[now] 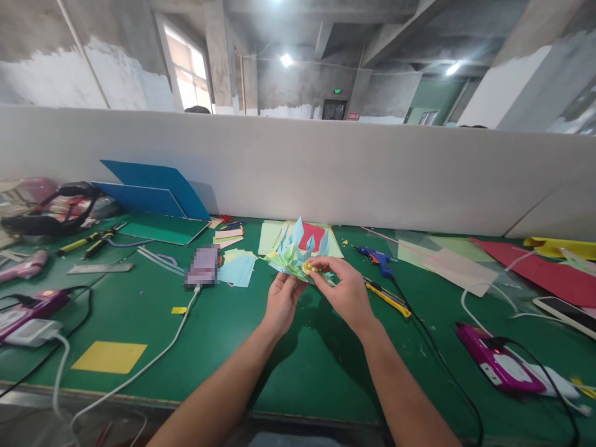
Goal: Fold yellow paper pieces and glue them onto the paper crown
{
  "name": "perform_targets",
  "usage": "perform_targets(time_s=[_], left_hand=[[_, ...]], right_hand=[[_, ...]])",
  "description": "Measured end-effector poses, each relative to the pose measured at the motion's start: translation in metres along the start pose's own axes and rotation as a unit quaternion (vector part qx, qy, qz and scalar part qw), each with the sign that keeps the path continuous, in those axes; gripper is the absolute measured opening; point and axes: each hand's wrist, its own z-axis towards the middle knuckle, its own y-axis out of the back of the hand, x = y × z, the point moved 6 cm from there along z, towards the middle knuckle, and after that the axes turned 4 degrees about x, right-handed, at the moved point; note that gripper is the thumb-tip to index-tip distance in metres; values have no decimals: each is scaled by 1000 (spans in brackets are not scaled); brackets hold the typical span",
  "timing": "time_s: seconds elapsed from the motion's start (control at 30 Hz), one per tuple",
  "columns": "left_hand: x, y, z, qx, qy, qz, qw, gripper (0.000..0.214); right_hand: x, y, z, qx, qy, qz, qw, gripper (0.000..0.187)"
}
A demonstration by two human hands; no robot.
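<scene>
A folded paper flower point(294, 245) with pale blue pointed petals and light green leaves is held above the green table. My left hand point(281, 302) grips it from below, fingers closed round its underside. My right hand point(343, 287) pinches a small yellow paper piece point(308, 267) against the flower's near right side. Whether that piece is fixed to the flower, I cannot tell. Behind the flower lie light green sheets and a red paper square point(315, 237).
Right of my hands lie a blue glue gun point(379, 259) and a yellow utility knife point(387, 299). A phone point(202, 267) with a white cable, blue paper sheets point(238, 268) and a yellow sheet point(110, 357) are to the left. Purple power strips point(500, 360) sit at both sides. A white partition point(298, 167) stands behind.
</scene>
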Motion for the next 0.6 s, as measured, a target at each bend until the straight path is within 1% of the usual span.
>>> perform_targets(time_s=[0.17,0.37,0.47,0.6], left_hand=[[3,0,0,8,10,4,1000,24],[0,1,-1,12,7,2,1000,23],[-1,0,-2,11,1,1,1000,27],[-1,0,-2,1,-10,5,1000,34]], right_hand=[[1,1,0,7,8,-40,999,13],[1,1,1,12,12,-74,997,16],[5,-1,1,9,39,-97,994,15],[11,-3,-4,-23,85,-147,985,13]])
